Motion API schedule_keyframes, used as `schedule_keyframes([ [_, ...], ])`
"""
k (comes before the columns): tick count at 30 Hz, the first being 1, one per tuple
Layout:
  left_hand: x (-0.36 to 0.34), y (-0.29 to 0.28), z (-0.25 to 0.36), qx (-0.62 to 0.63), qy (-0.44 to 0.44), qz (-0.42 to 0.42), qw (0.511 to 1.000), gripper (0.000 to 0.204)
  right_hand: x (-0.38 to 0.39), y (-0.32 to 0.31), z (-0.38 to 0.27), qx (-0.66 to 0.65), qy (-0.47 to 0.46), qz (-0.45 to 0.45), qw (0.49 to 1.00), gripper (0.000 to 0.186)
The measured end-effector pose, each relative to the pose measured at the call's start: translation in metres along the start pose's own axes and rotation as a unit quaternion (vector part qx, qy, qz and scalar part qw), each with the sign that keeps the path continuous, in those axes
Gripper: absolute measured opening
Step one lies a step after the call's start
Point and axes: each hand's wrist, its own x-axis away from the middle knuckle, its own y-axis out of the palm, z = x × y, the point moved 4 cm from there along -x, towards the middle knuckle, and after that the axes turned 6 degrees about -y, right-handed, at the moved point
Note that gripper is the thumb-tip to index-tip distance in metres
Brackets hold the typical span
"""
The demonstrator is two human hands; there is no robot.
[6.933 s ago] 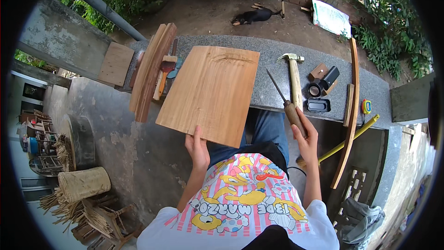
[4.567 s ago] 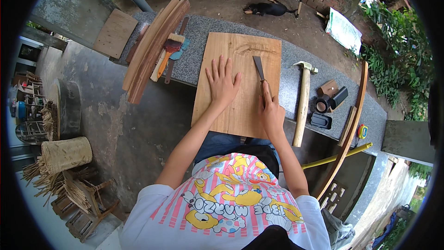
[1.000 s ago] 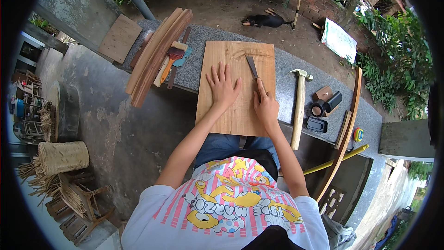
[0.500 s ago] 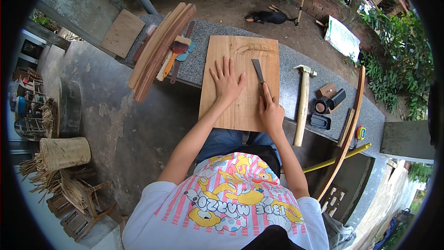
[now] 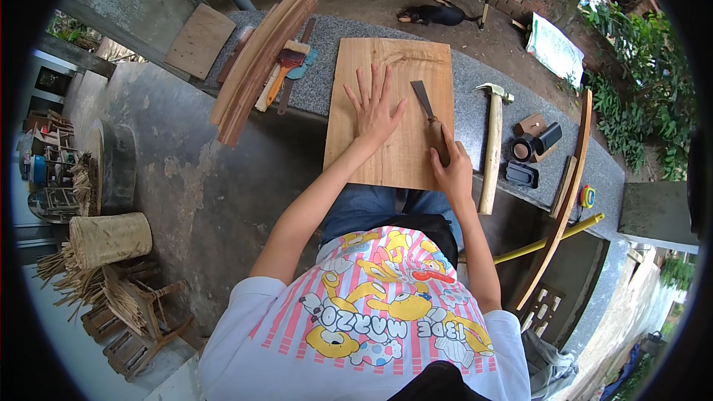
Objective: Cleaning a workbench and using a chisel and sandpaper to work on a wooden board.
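Note:
A flat wooden board (image 5: pixel 356 160) lies on the stone bench, its near end over my lap. My left hand (image 5: pixel 377 119) presses flat on the board, palm down with fingers spread. On the board's right half rests a chisel (image 5: pixel 422 96) with a dark flat blade and a brown wooden handle, the blade pointing away from me. My right hand (image 5: pixel 454 167) is at the near end of that handle, thumb on its left side and fingers along its right, in a loose grip. Most of the handle shows. The palm side of this hand is hidden.
Right of the board lie a hammer (image 5: pixel 492 145), a black cylindrical tool (image 5: pixel 536 142), a small black tray (image 5: pixel 522 174), a long curved wooden strip (image 5: pixel 572 178) and a tape measure (image 5: pixel 587 197). To the left are wooden strips (image 5: pixel 260 59) and a brush (image 5: pixel 282 74). A dog (image 5: pixel 440 14) lies beyond the bench.
My right hand has slid back and right along the chisel, loosening so that more of the handle shows. The left hand stays flat on the board. The whole view has shifted slightly.

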Motion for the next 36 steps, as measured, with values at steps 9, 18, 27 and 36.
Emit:
schedule_keyframes([
  [9, 0.002, 0.004, -0.002, -0.013, -0.012, 0.0, 1.0, 0.088, 0.011, 0.008, -0.007, 0.057, -0.037, -0.026, 0.997, 0.067],
  [18, -0.004, 0.003, -0.002, -0.007, -0.026, -0.05, 0.998, 0.092, 0.01, 0.017, -0.01, 0.091, -0.075, -0.029, 0.993, 0.073],
  [27, 0.059, -0.058, -0.042, 0.193, -0.058, -0.051, 0.978, 0.054, 0.016, 0.017, -0.009, 0.08, -0.091, -0.014, 0.993, 0.073],
  [36, 0.16, -0.072, -0.127, 0.426, -0.445, -0.253, 0.746, 0.067, 0.01, 0.021, -0.005, 0.069, -0.088, 0.004, 0.994, 0.081],
])
